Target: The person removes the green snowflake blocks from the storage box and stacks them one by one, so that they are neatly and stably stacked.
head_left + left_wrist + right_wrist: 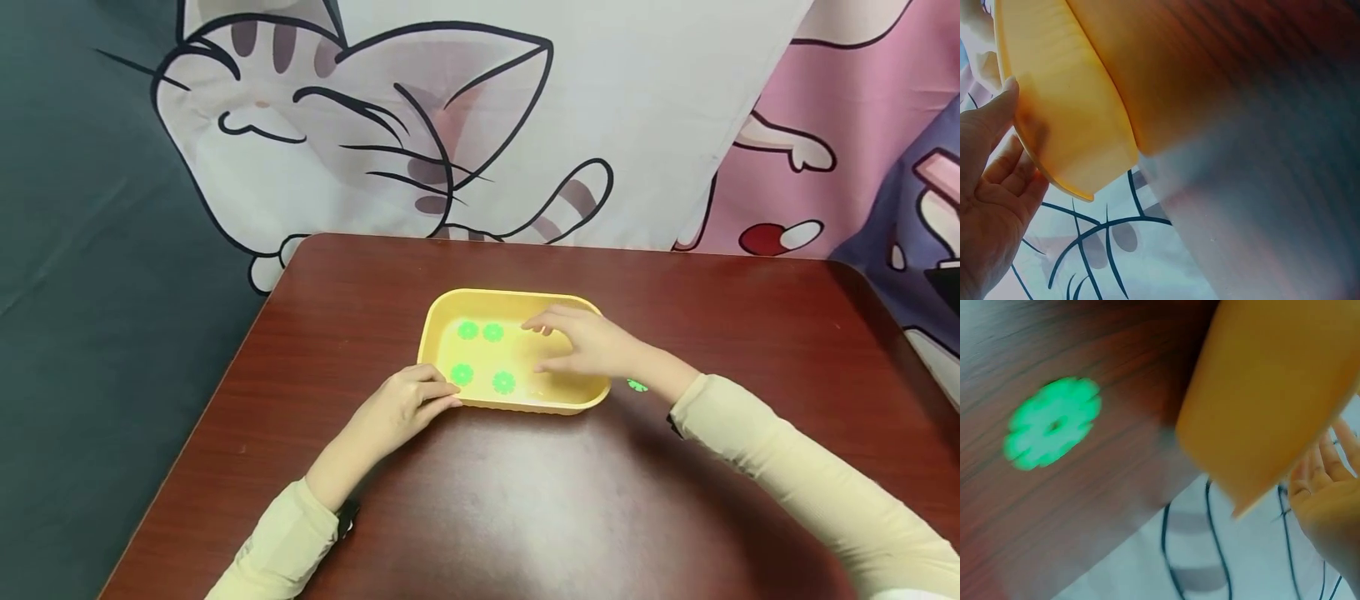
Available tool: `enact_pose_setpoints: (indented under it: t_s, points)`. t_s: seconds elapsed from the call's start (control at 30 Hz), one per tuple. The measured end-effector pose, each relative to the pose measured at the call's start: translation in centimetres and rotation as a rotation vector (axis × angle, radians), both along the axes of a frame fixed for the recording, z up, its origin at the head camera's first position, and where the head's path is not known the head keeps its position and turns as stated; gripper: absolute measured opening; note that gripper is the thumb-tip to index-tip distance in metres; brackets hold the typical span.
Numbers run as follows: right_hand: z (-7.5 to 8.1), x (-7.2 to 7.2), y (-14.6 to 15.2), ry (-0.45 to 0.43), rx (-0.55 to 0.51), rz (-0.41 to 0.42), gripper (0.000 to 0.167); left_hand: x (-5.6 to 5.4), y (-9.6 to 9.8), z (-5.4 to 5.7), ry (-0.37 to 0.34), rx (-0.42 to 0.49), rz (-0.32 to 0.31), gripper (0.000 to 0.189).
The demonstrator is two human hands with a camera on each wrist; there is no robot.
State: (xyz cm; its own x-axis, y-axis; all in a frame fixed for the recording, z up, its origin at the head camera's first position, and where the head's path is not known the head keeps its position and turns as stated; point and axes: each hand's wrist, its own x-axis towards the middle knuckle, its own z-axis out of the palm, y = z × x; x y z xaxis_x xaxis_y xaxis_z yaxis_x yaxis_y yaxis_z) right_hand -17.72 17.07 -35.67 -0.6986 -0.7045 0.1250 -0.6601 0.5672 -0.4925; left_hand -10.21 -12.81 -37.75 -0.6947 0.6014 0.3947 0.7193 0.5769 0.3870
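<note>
Four flat green flower-shaped discs (492, 332): in your yellow plastic tray (480, 354).
Fifth disc (1054, 412): on reddish-brown wood-grain desk (360, 300), right of tray.
Left hand (408, 404): pinches rim.
Right hand (581, 342): half-open, seemingly empty, over tray.
Loading: likely mid-step; next, you'd pinch the fifth.

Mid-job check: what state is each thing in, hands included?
Yellow tray: upright on the table.
Left hand: pinching the tray's near left corner.
Right hand: over the tray, nothing visibly held.
Four green pieces: flat inside the tray, apart.
Fifth green piece: on the table, outside the tray.
</note>
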Motion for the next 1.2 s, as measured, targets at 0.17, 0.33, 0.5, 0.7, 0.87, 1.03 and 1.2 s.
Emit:
enact_pose_setpoints:
  t_s: [0.17, 0.33, 0.5, 0.7, 0.87, 1.03, 1.2]
  points:
    - [-1.0, 0.3, -2.1, -0.021, 0.071, 0.056, 0.059, 0.1, -0.1, -0.2, -0.002, 0.004, 0.0, 0.01]
    - [-2.0, 0.8, -3.5, -0.072, 0.103, 0.116, 0.06, 0.2, -0.3, -0.2, 0.018, 0.005, 0.002, 0.009]
    - [-2.7, 1.1, -4.3, -0.096, 0.151, 0.114, 0.055, 0.3, -0.2, -0.2, 0.014, 0.014, -0.001, 0.009]
    - [-3.3, 1.0, -4.8, -0.06, 0.212, 0.086, 0.047, 0.0, -0.1, -0.2, 0.034, 0.025, -0.013, 0.009]
    - [-3.4, 0.9, -4.9, -0.045, 0.186, 0.089, 0.041, -0.3, -0.1, 0.0, 0.027, 0.003, -0.005, 0.01]
    - [-3.7, 0.8, -4.9, 0.006, 0.179, 0.115, 0.036, -0.2, -0.1, -0.1, 0.013, 0.001, 0.005, 0.01]
    - [-3.9, 1.1, -5.1, -0.044, 0.178, 0.099, 0.031, 0.0, -0.1, -0.2, 0.007, 0.008, 0.004, 0.011]
